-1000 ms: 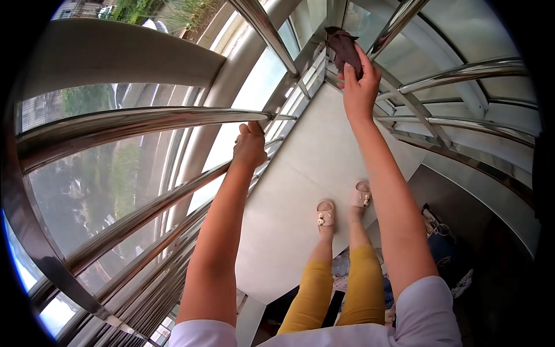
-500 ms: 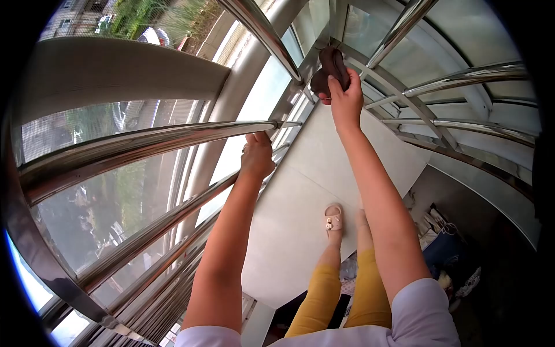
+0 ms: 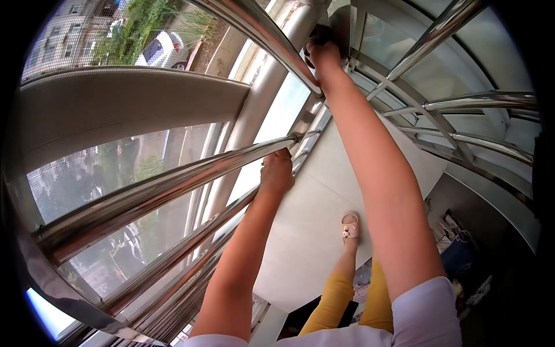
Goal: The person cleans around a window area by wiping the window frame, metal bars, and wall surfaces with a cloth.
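In the head view, a pale tiled floor (image 3: 324, 179) lies beside shiny round metal rails (image 3: 185, 182) and a meshed window (image 3: 98, 173). The left hand (image 3: 277, 172) is curled against one rail. The right hand (image 3: 324, 55) grips a dark brown soft cloth (image 3: 319, 33), crumpled, partly hidden, near the upper corner.

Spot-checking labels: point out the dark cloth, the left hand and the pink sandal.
Dark cloth (image 3: 318, 34): head view, on its visible dark part; edges unclear.
Left hand (image 3: 277, 173): head view, on the back of the hand.
Pink sandal (image 3: 351, 230): head view, on its strap.
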The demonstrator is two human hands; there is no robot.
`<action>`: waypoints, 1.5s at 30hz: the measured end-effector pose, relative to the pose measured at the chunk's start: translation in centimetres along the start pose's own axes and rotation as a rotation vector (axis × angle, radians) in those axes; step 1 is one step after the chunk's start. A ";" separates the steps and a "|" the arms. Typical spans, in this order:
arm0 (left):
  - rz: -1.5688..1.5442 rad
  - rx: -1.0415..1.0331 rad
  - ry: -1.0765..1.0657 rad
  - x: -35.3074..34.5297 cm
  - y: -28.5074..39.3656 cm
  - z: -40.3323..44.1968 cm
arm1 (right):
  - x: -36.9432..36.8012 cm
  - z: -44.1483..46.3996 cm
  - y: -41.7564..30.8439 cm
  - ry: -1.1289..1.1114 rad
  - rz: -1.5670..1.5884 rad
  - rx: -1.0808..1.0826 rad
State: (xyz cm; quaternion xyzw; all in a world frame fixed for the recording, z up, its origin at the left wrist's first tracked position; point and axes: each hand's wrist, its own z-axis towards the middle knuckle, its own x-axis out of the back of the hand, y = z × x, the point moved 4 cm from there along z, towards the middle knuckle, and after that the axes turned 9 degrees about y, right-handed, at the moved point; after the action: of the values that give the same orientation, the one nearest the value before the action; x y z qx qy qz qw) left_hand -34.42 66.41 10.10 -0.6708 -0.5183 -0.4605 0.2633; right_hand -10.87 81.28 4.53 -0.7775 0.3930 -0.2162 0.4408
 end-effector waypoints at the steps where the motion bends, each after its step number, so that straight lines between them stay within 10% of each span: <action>1: -0.001 0.003 -0.010 0.0 -0.1 0.1 | -0.5 0.9 0.3 0.033 0.021 -0.001; 25: -0.050 0.034 0.009 0.6 0.0 -0.3 | 9.5 -8.5 -0.6 -0.335 0.560 -0.224; 29: -0.063 0.049 0.029 0.6 0.1 -0.6 | 17.9 -10.4 4.2 -0.110 -0.192 -0.122; 36: -0.074 0.044 0.031 0.0 -0.5 -0.2 | 15.5 -12.1 -2.7 0.119 0.002 0.381; 42: -0.068 0.011 0.052 0.8 0.2 -0.5 | 11.8 -7.9 -3.1 0.427 -0.745 0.617; 45: -0.052 0.014 0.037 0.7 0.0 -0.7 | 11.5 -7.9 -3.5 0.235 -0.886 0.530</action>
State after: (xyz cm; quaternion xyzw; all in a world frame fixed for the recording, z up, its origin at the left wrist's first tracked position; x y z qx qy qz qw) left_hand -34.59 66.16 10.99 -0.6466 -0.5336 -0.4761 0.2655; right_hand -7.90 69.08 11.49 -0.7016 0.0052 -0.5593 0.4415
